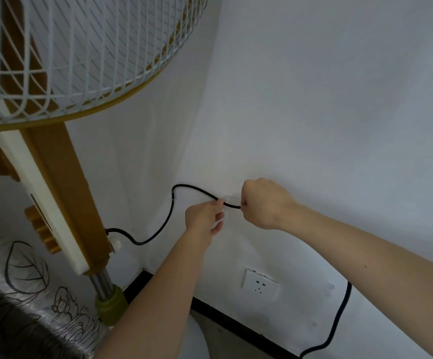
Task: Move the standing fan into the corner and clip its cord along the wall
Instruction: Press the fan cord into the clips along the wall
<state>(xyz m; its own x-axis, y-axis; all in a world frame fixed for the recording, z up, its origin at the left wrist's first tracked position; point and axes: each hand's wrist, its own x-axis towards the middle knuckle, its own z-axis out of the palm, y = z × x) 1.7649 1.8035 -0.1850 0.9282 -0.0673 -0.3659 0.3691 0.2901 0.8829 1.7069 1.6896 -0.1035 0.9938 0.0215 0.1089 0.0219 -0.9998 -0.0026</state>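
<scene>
The standing fan (54, 156), white grille with a tan and cream column, stands in the corner at the left. Its black cord (168, 216) leaves the column, sags, climbs the right wall through a small clear clip (173, 200) and arcs toward my hands. My right hand (264, 203) is closed in a fist around the cord against the wall. My left hand (205, 216) pinches the cord just left of it at a second clear clip (227, 200), which is hard to make out. More cord (339, 314) hangs down the wall at the lower right.
A white wall socket (260, 283) sits low on the right wall above the black skirting (236, 322). Patterned fabric with leaf drawings (26, 288) fills the lower left. The fan's round white base (197, 340) shows between my forearms.
</scene>
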